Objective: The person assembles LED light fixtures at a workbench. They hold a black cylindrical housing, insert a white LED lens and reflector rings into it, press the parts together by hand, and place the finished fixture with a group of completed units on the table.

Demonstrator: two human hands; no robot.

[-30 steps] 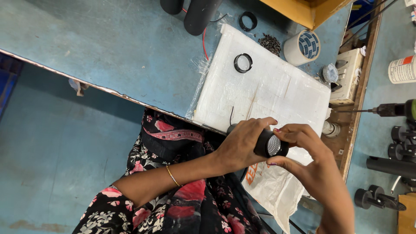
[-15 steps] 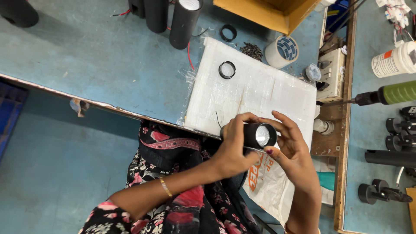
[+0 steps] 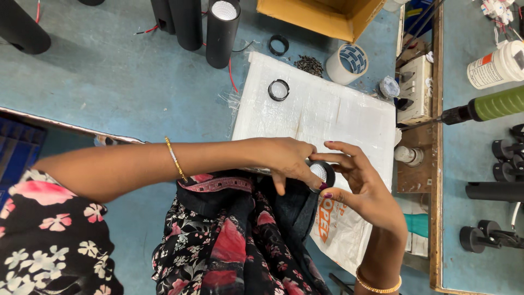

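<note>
Black cylinder [image 3: 321, 172] between hands; black ring [image 3: 279, 89], tape roll [image 3: 347, 63] beyond.

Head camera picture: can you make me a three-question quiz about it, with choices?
1. Where is the loose black ring? A on the white sheet B in the box C on the floor
2. What colour is the drill's grip? A red B green C white
3. How is the black cylinder held? A lying alone B by one hand C by both hands

Answers: 1 A, it lies on the sheet's top corner. 2 B, the grip shows green. 3 C, left hand and right hand both touch it.
</note>
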